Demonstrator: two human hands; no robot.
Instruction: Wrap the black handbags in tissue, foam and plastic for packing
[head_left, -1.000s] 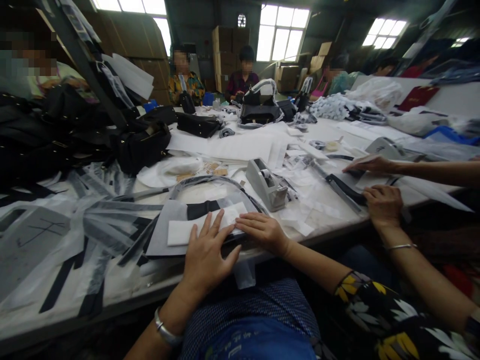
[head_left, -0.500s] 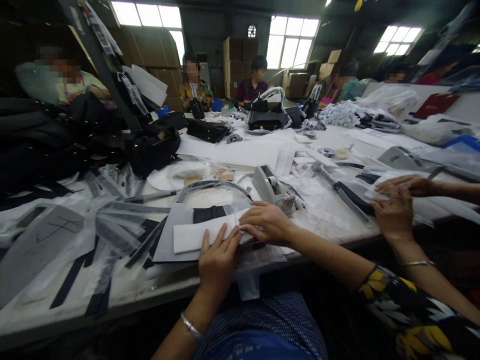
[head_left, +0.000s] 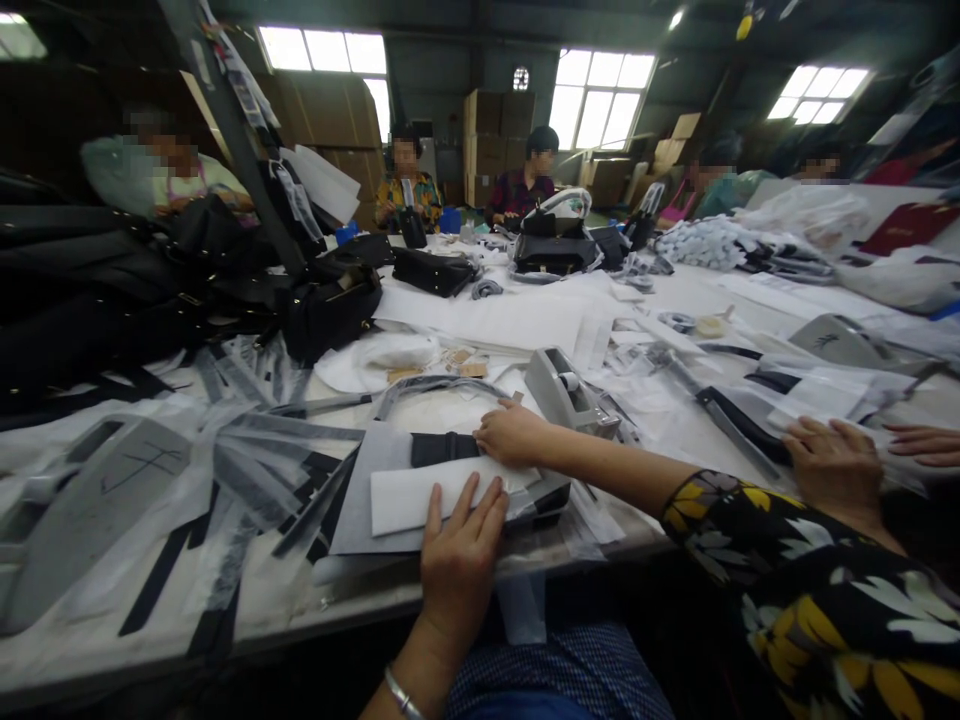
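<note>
- A partly wrapped black bag (head_left: 433, 450) lies on the cluttered worktable (head_left: 360, 598) at six o'clock in the head view, along the near edge, its covered handle (head_left: 409, 388) arching toward twelve.
- At the bag's six o'clock, the left hand (head_left: 459, 560) rests palm down, fingers slightly spread across a white padding strip (head_left: 405, 500), pinching nothing.
- At the bag's one o'clock, the right hand (head_left: 514, 434) curls its fingers beside the black panel; whether they pinch anything cannot be told.
- A grey tape dispenser (head_left: 551, 385) stands just beyond the right hand, at the bag's two o'clock.
- Plastic-wrapped straps (head_left: 274, 465) fan out at nine o'clock.
- A co-worker's hand (head_left: 836, 465) works at three o'clock.
</note>
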